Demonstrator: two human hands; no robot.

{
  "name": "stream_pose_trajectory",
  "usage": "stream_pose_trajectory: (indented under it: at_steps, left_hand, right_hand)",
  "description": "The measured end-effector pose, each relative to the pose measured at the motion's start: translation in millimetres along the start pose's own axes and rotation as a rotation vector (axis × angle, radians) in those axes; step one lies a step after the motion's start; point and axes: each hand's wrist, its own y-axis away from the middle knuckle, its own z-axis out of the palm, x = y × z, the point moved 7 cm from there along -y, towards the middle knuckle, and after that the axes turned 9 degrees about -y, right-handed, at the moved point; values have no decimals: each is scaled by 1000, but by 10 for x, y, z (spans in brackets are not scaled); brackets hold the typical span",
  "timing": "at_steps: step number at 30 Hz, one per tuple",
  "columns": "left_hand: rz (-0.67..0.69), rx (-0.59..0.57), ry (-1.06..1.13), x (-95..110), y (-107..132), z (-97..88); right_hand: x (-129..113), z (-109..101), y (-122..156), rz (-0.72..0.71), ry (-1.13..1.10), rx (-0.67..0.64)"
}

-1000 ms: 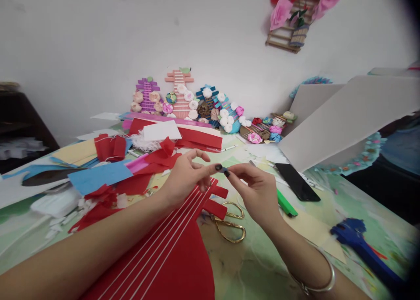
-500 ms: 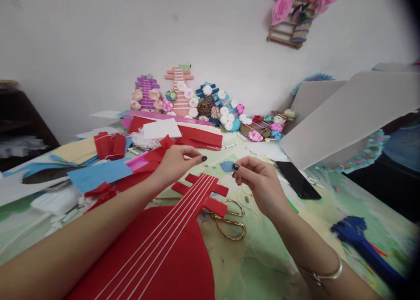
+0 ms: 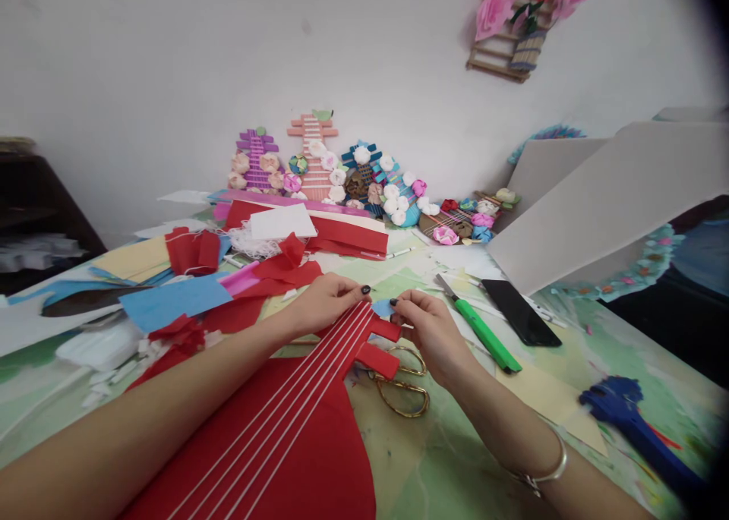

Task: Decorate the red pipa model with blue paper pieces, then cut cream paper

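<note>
A red toy lute (image 3: 319, 436) lies before me, with white strings running along its body and neck to the pegs. My left hand (image 3: 327, 304) is closed in a pinch at the left side of its head, covering the left pegs. At the upper right peg, my right hand (image 3: 424, 326) also has its fingertips pressed together. Whatever is between the fingers of either hand is too small or hidden to make out. A small blue paper piece (image 3: 383, 307) shows just beside the right fingertips. Gold-handled scissors (image 3: 407, 398) lie partly beneath the right pegs.
A green utility knife (image 3: 484, 334), a black phone (image 3: 521, 313) and a blue glue gun (image 3: 618, 406) lie to the right. Red cloth strips (image 3: 285, 269) and blue sheets (image 3: 174, 301) are on the left. Flower-decorated lutes (image 3: 313, 159) lean on the wall.
Both hands have come down to the lute's head, the left moving slightly right and the right moving left and down. The green utility knife is now uncovered.
</note>
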Motion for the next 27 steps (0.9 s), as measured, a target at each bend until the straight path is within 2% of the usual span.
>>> stream_pose_trajectory:
  at_steps: [4,10,16,27]
  left_hand:
    - [44,-73,-82,67,15,50]
    - [70,-45,-144,157,52,41]
    - [79,-2,-116,217,73,9]
    - [30,-32,-159,188,77,22]
  right_hand:
    - [-33,8,3,-22,6,-7]
    - [-50,13,1,-34,45,-6]
    - [-46,23,8,-58,64,-8]
    - [-23,-7,-10,-79,124,3]
